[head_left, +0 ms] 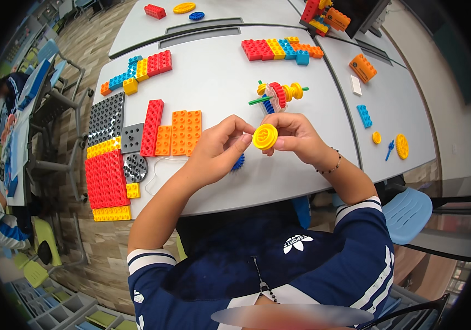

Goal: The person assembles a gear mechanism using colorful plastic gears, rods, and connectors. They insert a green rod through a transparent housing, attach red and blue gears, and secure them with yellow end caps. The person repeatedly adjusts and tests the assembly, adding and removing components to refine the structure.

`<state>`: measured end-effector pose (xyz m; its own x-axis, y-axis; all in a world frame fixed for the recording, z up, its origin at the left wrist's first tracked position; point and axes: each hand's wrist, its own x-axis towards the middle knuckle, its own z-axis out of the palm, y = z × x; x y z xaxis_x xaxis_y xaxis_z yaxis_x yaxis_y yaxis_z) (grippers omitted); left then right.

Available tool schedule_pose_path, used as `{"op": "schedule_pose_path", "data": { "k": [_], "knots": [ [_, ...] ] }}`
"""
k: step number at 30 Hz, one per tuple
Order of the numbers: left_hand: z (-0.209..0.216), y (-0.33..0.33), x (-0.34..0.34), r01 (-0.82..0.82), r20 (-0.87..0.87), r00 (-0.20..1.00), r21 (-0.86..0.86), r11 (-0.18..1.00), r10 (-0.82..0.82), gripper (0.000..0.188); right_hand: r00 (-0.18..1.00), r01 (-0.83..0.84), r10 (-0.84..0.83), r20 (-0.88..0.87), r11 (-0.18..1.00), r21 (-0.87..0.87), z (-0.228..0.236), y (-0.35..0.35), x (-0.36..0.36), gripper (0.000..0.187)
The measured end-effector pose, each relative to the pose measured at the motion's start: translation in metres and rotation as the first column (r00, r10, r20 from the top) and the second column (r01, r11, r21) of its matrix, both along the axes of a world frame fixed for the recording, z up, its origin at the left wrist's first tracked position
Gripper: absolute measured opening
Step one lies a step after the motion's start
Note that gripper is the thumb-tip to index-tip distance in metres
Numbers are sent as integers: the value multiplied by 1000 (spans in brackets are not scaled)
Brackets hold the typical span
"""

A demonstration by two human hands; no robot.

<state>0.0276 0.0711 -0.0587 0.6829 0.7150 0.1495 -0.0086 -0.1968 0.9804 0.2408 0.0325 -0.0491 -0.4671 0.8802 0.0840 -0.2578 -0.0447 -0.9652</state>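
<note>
Over the table's near part, my right hand (301,140) pinches a yellow toy pulley wheel (265,136) between thumb and fingers. My left hand (221,146) is closed at the wheel's left edge, thumb and forefinger together; what is between those fingertips is hidden. A thin white string (155,168) lies on the table and runs toward my left hand and wrist. Partly covered by that hand is a blue gear (238,162). Just beyond my hands stands a small assembly with a red gear (278,95), green axles, yellow pulleys and a clear frame.
Red, orange, yellow and grey building bricks (153,127) lie in rows at the left. Two brick assemblies (151,66) (279,49) lie farther back. On the right table are an orange block (362,68), a blue brick (364,116) and a yellow gear (401,147). A blue chair (407,215) stands at the right.
</note>
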Motion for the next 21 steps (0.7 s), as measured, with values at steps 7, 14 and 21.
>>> {"op": "schedule_pose_path", "data": {
  "k": [7, 14, 21],
  "knots": [
    [12, 3, -6, -250, 19, 968, 87, 964, 249, 12, 982, 171, -177, 60, 981, 92, 12, 7, 14, 20],
    [15, 1, -9, -344, 175, 931, 131, 930, 320, 13, 875, 169, -347, 339, 873, 458, 12, 6, 11, 18],
    [11, 1, -8, -338, 198, 926, 57, 939, 321, 11, 820, 76, -371, 435, 825, 560, 14, 4, 8, 17]
  ]
}}
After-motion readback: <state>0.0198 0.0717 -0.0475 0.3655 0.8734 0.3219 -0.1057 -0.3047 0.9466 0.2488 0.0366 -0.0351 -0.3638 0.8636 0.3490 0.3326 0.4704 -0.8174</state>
